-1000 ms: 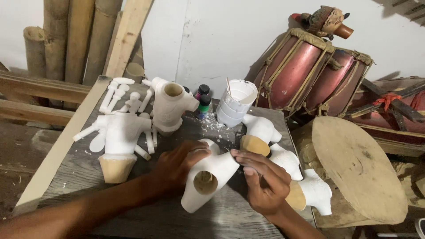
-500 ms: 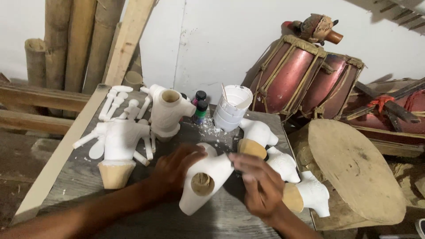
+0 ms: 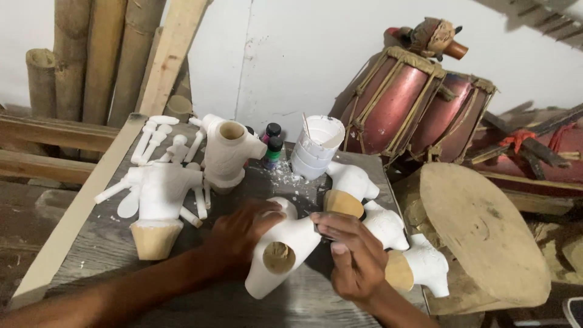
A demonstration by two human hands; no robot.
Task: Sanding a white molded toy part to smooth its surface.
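So, L to R: white limb pieces (image 3: 159, 138) at desk (image 3: 91, 243) far left, white torso on wood cone (image 3: 159, 203), hollow white torso (image 3: 229, 152) behind. Left hand (image 3: 240, 234) gripping white carved body (image 3: 282, 252) at desk centre, tilted, wood plug facing cam. Right hand (image 3: 352, 255) closed on same piece from the right. White cup (image 3: 316, 155) behind, more white figures (image 3: 388, 228) just right, round wood slab (image 3: 480, 234) and red drums (image 3: 419, 103) far right.
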